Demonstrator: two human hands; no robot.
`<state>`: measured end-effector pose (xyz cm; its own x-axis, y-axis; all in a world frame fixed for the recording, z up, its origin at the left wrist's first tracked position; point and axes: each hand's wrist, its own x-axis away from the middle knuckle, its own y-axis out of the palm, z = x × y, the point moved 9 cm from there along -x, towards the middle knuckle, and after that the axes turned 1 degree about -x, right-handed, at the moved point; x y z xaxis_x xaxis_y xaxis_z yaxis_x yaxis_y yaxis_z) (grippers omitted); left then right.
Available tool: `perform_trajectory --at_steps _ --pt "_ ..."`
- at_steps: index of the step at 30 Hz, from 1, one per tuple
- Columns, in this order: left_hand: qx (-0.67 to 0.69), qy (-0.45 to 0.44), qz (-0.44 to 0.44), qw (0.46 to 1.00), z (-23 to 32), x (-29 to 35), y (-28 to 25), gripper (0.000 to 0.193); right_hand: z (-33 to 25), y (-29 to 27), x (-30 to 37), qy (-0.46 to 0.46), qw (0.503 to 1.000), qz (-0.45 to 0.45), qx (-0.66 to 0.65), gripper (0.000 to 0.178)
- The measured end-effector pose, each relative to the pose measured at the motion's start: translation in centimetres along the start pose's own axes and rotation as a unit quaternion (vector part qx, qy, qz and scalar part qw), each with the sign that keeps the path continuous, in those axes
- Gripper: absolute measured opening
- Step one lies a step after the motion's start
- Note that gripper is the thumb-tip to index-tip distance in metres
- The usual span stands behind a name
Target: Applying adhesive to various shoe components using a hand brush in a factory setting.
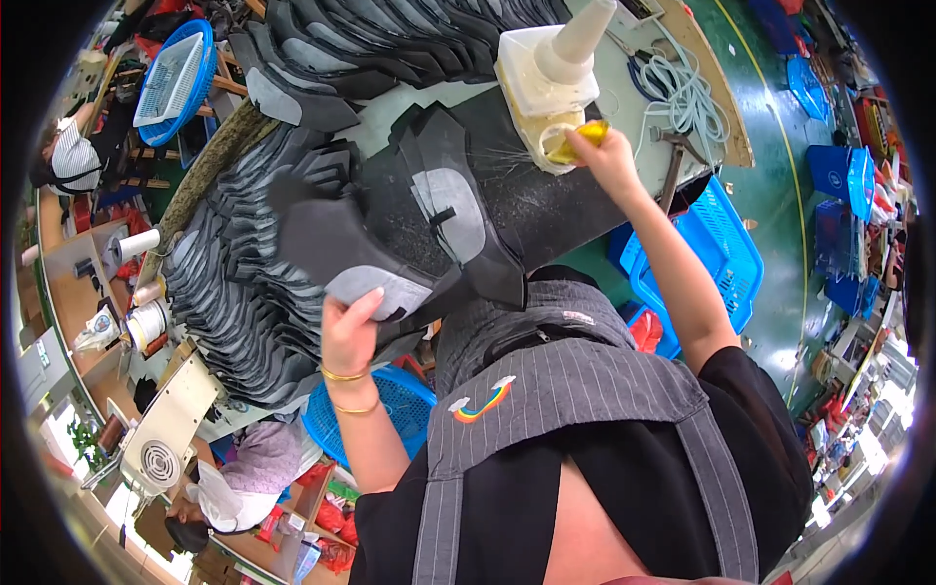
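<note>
My left hand grips a curved black shoe-upper-like piece by its grey-coated end, thumb on top. The piece's far end is blurred. My right hand pinches a small flat yellow tool at the round mouth of a white plastic glue pot. Yellowish residue coats the pot's lower part, and a cone-shaped top rises from it. Between my hands, a few overlapping black pieces with grey patches lie on a black board; the tool's tip is partly hidden by the pot's mouth.
Rows of similar black pieces cover the left and far table. A hammer and coiled pale cord lie at the right. Blue baskets stand on the floor beside the table. Another person sits at the lower left near a machine.
</note>
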<state>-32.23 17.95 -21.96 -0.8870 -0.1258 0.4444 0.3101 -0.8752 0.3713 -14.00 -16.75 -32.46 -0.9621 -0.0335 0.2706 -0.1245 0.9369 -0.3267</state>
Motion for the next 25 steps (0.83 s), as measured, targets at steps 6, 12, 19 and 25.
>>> perform_trajectory --at_steps 6,12,19,25 --pt "0.017 0.019 -0.032 0.999 3.0 -2.4 2.1 0.037 1.5 -1.2 1.9 0.169 0.971 -0.048 -0.159 0.026" --pt "0.072 -0.108 -0.013 0.991 -9.9 -11.6 -0.9 0.049 -4.5 5.0 3.5 0.044 0.952 -0.03 -0.301 0.024" --pt "-0.051 -0.089 0.102 0.989 -13.0 -13.0 -0.9 0.041 -5.6 15.0 -0.3 -0.134 0.989 -0.034 -0.05 0.016" --pt "0.007 -0.122 0.061 0.991 -12.7 -13.4 -1.6 0.032 -6.5 15.5 -2.7 -0.122 0.989 -0.02 0.076 0.017"
